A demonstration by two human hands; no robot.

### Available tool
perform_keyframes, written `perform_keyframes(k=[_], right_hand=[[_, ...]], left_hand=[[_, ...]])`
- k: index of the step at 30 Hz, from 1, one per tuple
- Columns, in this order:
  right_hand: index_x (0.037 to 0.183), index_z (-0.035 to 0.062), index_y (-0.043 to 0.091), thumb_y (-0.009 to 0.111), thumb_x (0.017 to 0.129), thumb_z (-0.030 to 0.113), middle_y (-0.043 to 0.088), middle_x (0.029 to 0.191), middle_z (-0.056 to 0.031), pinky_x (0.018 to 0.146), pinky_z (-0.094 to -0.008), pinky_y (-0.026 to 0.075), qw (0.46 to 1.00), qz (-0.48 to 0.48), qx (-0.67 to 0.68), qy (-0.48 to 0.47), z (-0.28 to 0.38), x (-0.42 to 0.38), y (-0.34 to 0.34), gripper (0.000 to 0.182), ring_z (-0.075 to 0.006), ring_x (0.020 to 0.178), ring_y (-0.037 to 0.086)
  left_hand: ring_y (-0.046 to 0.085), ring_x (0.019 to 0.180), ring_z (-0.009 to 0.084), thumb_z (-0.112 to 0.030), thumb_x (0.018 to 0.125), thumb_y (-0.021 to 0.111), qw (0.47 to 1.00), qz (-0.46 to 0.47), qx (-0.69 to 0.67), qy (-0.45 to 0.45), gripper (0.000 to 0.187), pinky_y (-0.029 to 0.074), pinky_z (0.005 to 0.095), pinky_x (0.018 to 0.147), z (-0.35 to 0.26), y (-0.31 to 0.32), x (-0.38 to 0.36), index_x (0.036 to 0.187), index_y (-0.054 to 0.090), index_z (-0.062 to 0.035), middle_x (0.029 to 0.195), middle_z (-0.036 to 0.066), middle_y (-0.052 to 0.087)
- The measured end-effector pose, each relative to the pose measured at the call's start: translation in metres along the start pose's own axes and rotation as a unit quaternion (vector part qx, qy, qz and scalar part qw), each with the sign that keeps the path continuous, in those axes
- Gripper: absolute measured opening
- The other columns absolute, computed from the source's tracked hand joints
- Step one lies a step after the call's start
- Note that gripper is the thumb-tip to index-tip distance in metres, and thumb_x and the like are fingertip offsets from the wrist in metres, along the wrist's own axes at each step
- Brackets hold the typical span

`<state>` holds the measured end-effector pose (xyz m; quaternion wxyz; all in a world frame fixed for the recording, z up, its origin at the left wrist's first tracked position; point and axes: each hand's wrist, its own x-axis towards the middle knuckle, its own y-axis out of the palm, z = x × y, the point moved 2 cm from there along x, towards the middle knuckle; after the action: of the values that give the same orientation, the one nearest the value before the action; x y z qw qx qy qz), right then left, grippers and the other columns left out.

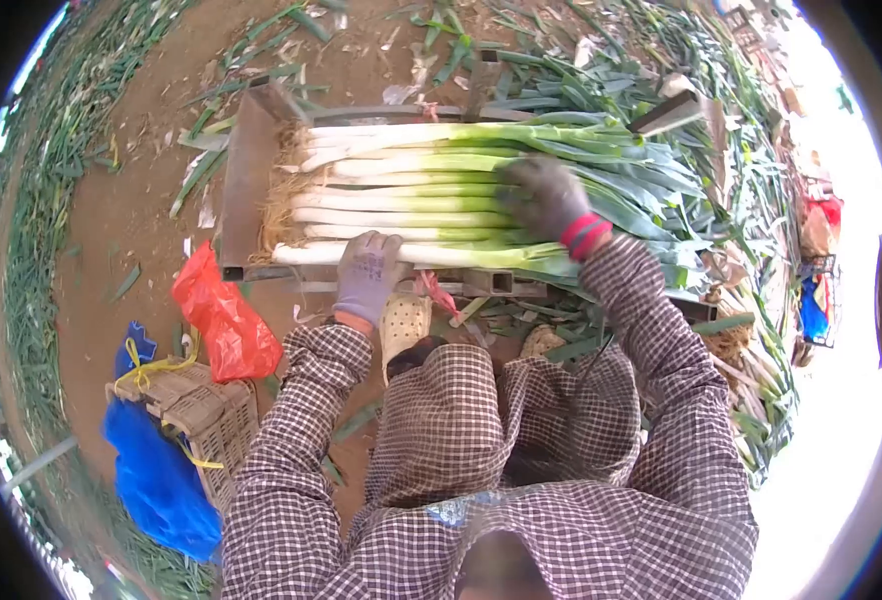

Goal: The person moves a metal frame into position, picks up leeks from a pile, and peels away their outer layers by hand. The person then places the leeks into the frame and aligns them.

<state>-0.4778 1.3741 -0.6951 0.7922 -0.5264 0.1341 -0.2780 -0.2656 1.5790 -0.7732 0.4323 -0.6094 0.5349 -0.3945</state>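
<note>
Several long leeks (411,218) lie side by side in a metal frame (251,190), with white stems and roots at the left and green leaves at the right. My left hand (369,270), in a pale grey glove, rests on the white stem of the nearest leek; its fingertips lie over the stem. My right hand (546,195), in a dark grey glove with a red cuff, is on the green part of the leeks. Its fingers are blurred and partly hidden, so their grip cannot be made out.
A red plastic bag (223,315) lies left of my left arm. Beside it stands a beige crate (201,410) with blue bags (156,490). Loose leaves litter the ground, and more leeks (761,380) lie at the right. Metal posts (666,112) rise from the frame.
</note>
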Motion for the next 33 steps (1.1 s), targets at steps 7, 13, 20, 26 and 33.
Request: perform_keyframes(k=[7, 13, 20, 26, 33], right_hand=[[0.116, 0.0197, 0.062, 0.07, 0.081, 0.026, 0.063, 0.113, -0.0058, 0.093, -0.0435, 0.048, 0.979, 0.067, -0.193, 0.025, -0.038, 0.034, 0.03, 0.037, -0.0269, 0.11, 0.059], [0.12, 0.0228, 0.062, 0.073, 0.079, 0.023, 0.062, 0.104, -0.0047, 0.085, -0.0435, 0.052, 0.968, -0.073, -0.235, -0.057, -0.002, 0.041, -0.067, 0.043, -0.0276, 0.102, 0.06], [0.122, 0.022, 0.062, 0.072, 0.082, 0.026, 0.063, 0.104, -0.0039, 0.078, -0.0407, 0.056, 0.95, -0.133, -0.27, -0.082, -0.004, 0.068, -0.128, 0.042, -0.0261, 0.098, 0.062], [0.118, 0.0214, 0.063, 0.072, 0.082, 0.03, 0.063, 0.104, -0.0041, 0.078, -0.0411, 0.055, 0.954, -0.08, -0.272, -0.094, -0.014, 0.081, -0.075, 0.038, -0.025, 0.1, 0.062], [0.115, 0.016, 0.061, 0.07, 0.082, 0.039, 0.064, 0.112, -0.0082, 0.095, -0.049, 0.047, 0.982, -0.014, -0.189, -0.009, -0.026, 0.109, 0.046, 0.041, -0.0313, 0.11, 0.059]], left_hand=[[0.057, 0.108, 0.0312, -0.035, 0.08, 0.07, 0.992, -0.019, -0.121, -0.032, 0.046, 0.046, 0.0416, 0.097, -0.001, -0.031, 0.01, 0.118, 0.062, -0.0096, 0.112, 0.012, 0.063], [0.056, 0.112, 0.0277, -0.032, 0.086, 0.066, 0.993, -0.072, -0.052, 0.073, 0.048, 0.045, 0.0401, 0.1, -0.013, -0.042, 0.08, 0.124, 0.055, -0.0053, 0.116, 0.013, 0.059], [0.054, 0.115, 0.0299, -0.024, 0.083, 0.069, 0.998, -0.041, 0.038, 0.041, 0.044, 0.043, 0.0403, 0.1, -0.022, 0.01, 0.202, 0.123, 0.058, -0.0092, 0.115, 0.015, 0.061], [0.058, 0.104, 0.027, -0.009, 0.078, 0.07, 0.988, -0.066, -0.075, 0.12, 0.043, 0.047, 0.0396, 0.095, -0.019, 0.011, 0.158, 0.119, 0.063, -0.0131, 0.107, 0.009, 0.064], [0.058, 0.11, 0.0267, -0.009, 0.084, 0.062, 0.994, -0.015, 0.05, 0.101, 0.046, 0.044, 0.0396, 0.098, -0.006, 0.015, 0.153, 0.129, 0.057, -0.0156, 0.117, 0.007, 0.063]])
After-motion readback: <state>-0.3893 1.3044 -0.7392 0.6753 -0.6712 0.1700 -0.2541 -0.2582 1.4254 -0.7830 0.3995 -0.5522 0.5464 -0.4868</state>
